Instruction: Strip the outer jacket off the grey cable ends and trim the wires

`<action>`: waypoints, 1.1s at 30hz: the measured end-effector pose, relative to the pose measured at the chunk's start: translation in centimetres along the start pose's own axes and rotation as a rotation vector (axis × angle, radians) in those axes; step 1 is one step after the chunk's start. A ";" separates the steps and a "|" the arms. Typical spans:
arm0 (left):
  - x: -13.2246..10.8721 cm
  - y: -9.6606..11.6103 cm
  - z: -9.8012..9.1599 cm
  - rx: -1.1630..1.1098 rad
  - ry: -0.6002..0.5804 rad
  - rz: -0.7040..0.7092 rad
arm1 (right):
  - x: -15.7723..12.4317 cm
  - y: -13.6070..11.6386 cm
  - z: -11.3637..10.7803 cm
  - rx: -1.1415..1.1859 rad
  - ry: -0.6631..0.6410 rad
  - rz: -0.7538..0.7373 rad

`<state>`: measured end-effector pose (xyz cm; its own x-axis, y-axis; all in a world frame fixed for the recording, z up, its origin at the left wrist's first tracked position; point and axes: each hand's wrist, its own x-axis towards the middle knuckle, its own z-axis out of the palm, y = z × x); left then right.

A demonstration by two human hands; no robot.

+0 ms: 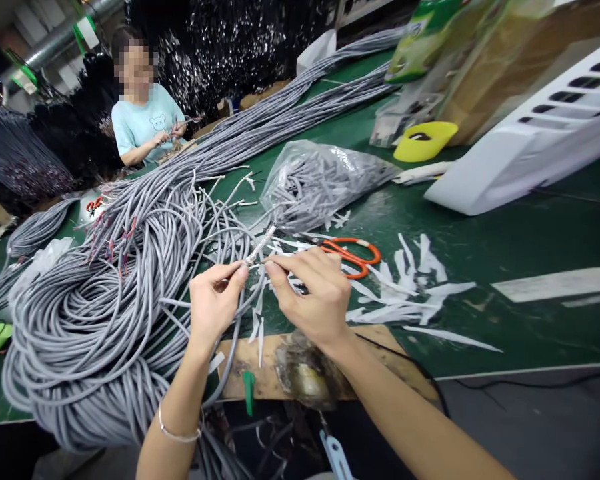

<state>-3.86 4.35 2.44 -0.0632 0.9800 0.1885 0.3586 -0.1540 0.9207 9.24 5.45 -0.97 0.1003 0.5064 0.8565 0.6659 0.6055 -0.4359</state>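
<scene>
My left hand [215, 297] pinches a grey cable near its stripped end [261, 244], where a whitish, silvery braid-like section shows. Just right of it, my right hand [314, 287] has thumb and index finger pressed together beside the same cable end; what lies between those fingertips is too small to make out. Behind my right hand lie scissors with orange handles [367, 252], partly hidden by it. White torn strips [405, 290] are scattered around them. To the left of my hands spreads a large coil of grey cables [95, 313].
A clear bag of short grey pieces [325, 177] sits beyond my hands. Long cable bundles [300, 100] run across the green table [485, 247]. A yellow container [425, 141] and a white slotted housing [525, 140] stand right. Another person [147, 127] works at the far side.
</scene>
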 end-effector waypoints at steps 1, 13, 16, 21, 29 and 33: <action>0.0 0.0 0.0 0.013 0.000 0.004 | 0.0 0.0 0.0 -0.007 -0.001 -0.002; -0.1 0.3 0.2 0.045 0.018 -0.038 | -0.1 -0.1 0.0 0.084 -0.036 0.003; -0.1 0.5 0.1 -0.024 0.005 -0.061 | -0.2 -0.3 -0.1 0.199 -0.079 0.051; -0.1 0.6 -0.1 -0.053 0.004 0.005 | -0.4 -1.1 -0.1 0.349 -0.161 0.324; -0.1 0.5 0.5 0.179 0.066 0.085 | -1.1 -1.5 0.4 0.230 -0.064 0.313; -0.2 0.3 0.8 0.244 0.102 0.120 | -1.1 -1.3 0.5 0.178 -0.040 0.191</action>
<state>-2.99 4.24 2.42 -0.0960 0.9369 0.3361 0.5822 -0.2210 0.7825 7.89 4.46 -1.53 0.1803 0.6436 0.7438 0.4966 0.5932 -0.6336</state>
